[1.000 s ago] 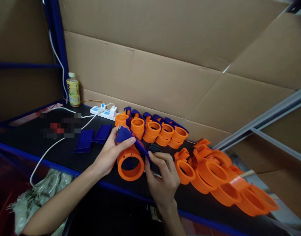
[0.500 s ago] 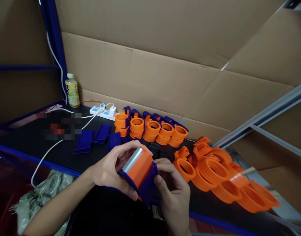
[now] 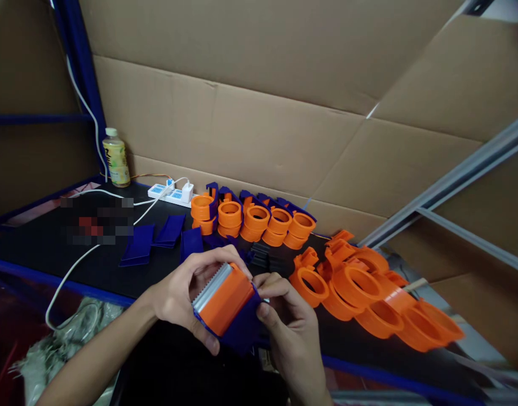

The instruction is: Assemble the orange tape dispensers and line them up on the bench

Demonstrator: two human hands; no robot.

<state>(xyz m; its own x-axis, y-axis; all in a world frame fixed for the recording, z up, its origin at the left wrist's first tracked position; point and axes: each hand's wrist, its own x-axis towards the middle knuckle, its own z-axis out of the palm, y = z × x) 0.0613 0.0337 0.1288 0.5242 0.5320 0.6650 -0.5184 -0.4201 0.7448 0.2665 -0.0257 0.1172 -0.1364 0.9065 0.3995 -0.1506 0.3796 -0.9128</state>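
Both hands, the left hand point(image 3: 178, 296) and the right hand point(image 3: 290, 330), grip the orange and blue plastic tape holder point(image 3: 229, 304) above the black table's edge point(image 3: 93, 285). It looks light and stiff; hold its sides, away from the toothed metal strip point(image 3: 212, 287).

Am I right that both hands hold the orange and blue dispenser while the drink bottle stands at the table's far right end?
Not quite. Both hands, left hand and right hand, do hold the dispenser, but the head view shows the drink bottle at the table's far left end.

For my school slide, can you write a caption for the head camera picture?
Both hands, left hand and right hand, grip an orange-and-blue tape dispenser above a black bench lined with orange rings.
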